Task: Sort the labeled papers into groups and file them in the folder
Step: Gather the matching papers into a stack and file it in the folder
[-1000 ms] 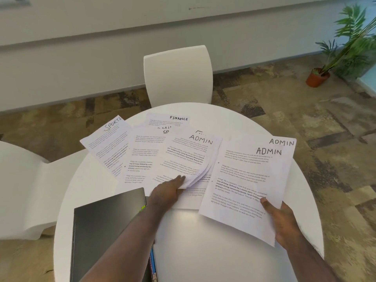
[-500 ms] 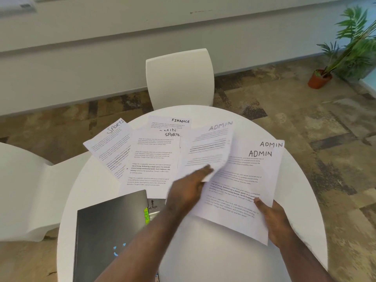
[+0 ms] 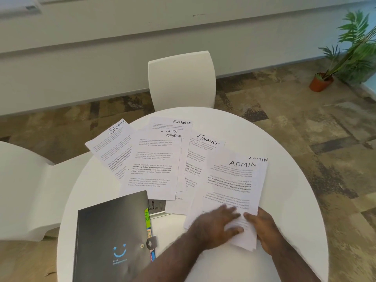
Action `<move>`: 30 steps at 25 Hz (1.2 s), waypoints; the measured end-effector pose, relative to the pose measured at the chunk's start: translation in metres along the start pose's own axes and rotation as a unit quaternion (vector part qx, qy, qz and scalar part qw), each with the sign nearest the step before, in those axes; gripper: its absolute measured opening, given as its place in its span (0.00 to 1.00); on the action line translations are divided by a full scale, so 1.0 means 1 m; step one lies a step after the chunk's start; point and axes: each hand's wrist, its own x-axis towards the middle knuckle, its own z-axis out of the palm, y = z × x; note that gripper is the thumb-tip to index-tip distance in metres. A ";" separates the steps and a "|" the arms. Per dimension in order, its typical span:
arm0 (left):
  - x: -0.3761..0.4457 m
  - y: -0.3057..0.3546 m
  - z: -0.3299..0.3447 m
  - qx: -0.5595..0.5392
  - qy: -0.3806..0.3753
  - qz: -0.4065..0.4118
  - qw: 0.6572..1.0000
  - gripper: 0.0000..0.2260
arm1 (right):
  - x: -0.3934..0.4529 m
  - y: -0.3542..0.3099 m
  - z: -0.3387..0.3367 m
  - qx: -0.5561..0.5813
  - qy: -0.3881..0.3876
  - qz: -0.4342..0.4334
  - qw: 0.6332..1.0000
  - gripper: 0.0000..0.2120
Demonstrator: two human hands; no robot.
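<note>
A round white table (image 3: 284, 251) is filling most of the view and is carrying all the papers. On its near left part a black folder (image 3: 114, 237) is lying closed, fastened with a snap strap at its right edge. Coloured tabs (image 3: 147, 217) are sticking out from that edge; the green one is reading "HR", and what is inside the folder is not showing.

The ADMIN stack (image 3: 234, 186) is lying on the right part of the table, with a second ADMIN sheet peeking out behind its top right corner. The left hand (image 3: 215, 224) is resting on the near end of this stack with the fingers spread and the thumb curled under the edge of the paper, so it is gripping the sheets. The right hand (image 3: 264, 231) is holding the near right corner of the same stack, thumb on top, fingers under.

To the left, a SPORTS sheet (image 3: 154, 163) is lying on top of other pages, just beside a FINANCE sheet (image 3: 200, 151). Another FINANCE sheet (image 3: 173, 125) is lying farther back, and another SPORTS sheet (image 3: 110, 147) is hanging a little over the left rim.

Behind the table a white chair (image 3: 182, 78) is standing, and a second white chair (image 3: 24, 190) is at the left. A potted plant (image 3: 345, 58) is standing on the patterned floor near the wall.
</note>
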 end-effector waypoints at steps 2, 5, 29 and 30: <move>0.005 -0.039 -0.019 -0.015 0.167 -0.063 0.984 0.34 | 0.003 0.004 -0.011 0.006 0.017 0.002 1.000 0.16; 0.005 -0.110 -0.059 0.110 0.247 -0.214 0.939 0.24 | 0.002 0.005 -0.027 0.038 0.016 -0.015 0.999 0.19; 0.017 -0.115 -0.074 0.364 0.088 -0.101 0.922 0.08 | -0.003 0.005 -0.025 0.013 0.024 -0.008 1.000 0.15; 0.017 -0.111 -0.075 0.362 0.116 -0.088 0.921 0.04 | -0.003 0.005 -0.025 0.015 0.025 -0.006 1.000 0.14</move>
